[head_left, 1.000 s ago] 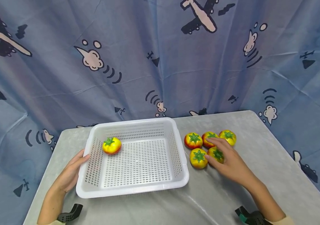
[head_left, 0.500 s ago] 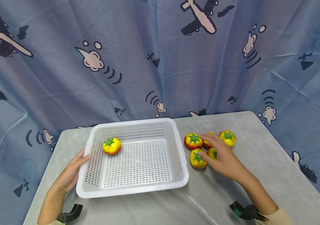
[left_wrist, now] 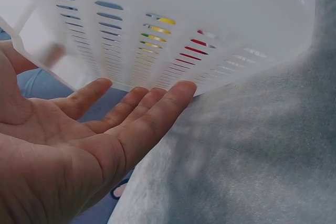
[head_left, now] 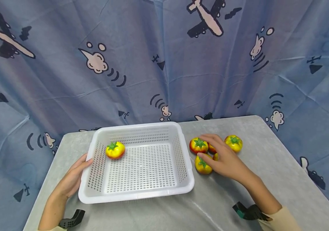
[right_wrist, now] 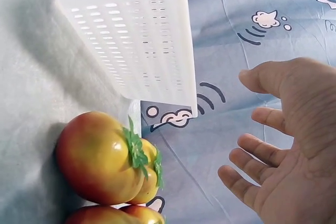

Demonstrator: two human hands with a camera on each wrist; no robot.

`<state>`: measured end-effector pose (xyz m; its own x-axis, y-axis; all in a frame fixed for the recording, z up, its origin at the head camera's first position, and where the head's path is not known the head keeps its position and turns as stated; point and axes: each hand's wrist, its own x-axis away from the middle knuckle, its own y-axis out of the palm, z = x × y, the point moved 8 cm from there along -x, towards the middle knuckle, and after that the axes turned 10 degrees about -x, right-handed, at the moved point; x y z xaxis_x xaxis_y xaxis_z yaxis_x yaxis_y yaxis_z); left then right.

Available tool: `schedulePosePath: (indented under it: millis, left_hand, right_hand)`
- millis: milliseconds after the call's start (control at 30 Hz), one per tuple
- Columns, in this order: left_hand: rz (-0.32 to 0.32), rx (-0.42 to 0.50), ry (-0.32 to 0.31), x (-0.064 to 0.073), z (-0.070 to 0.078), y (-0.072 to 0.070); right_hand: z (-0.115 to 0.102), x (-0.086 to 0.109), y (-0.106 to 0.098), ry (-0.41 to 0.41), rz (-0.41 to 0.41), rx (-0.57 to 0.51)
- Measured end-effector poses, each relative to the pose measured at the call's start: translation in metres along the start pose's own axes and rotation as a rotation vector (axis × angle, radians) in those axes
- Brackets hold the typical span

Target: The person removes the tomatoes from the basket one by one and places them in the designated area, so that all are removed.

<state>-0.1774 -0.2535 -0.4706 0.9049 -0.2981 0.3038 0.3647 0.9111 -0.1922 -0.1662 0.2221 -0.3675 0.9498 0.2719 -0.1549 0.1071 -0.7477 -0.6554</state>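
My left hand [head_left: 71, 180] grips the left side of a white perforated plastic basket [head_left: 136, 195], its thumb over the rim and its fingers against the outer wall [left_wrist: 220, 30]. Inside, near the back left, sits one yellow-red tomato [head_left: 117, 151] with a green leafy top. Over a cluster of similar tomatoes on the table hovers my right hand [head_left: 225, 160], fingers spread and nothing in them. Its fingertips overlap the back-left tomato [head_left: 196, 147] and front-left tomato [head_left: 202, 166] in the head view. Two more are mostly hidden beneath the hand; another tomato [head_left: 233, 144] lies just beyond it.
The grey table [head_left: 271, 166] ends at a blue curtain [head_left: 141, 57] printed with airplanes and clouds. The basket's right wall stands close to the left side of the tomato cluster. A dark strap device sits on each wrist.
My right hand has shifted left over the cluster, now covering more of the middle tomatoes and reaching the left ones. The left hand and basket have not moved.
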Motion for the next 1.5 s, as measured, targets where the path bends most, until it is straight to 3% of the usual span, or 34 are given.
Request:
schedulePosePath:
  millis: [200,600,933,1267,1500]
  left_hand:
    - [-0.004,0.004,-0.001,-0.001,0.0,-0.001]
    - [-0.005,0.003,-0.01,-0.001,-0.002,-0.001]
    - [-0.007,0.012,0.01,0.0,-0.002,-0.001]
    - [-0.012,0.006,0.016,0.001,-0.002,0.0]
    - [-0.026,0.013,0.025,-0.001,-0.001,0.0]
  right_hand:
    - [-0.005,-0.006,0.002,0.012,-0.019,0.028]
    - [-0.023,-0.022,0.007,-0.042,-0.088,0.05]
    - [-0.036,-0.035,0.022,-0.064,-0.153,0.008]
    - [-0.05,-0.051,0.038,-0.1,-0.217,0.06]
    - [-0.056,-0.06,0.049,-0.092,-0.272,0.025]
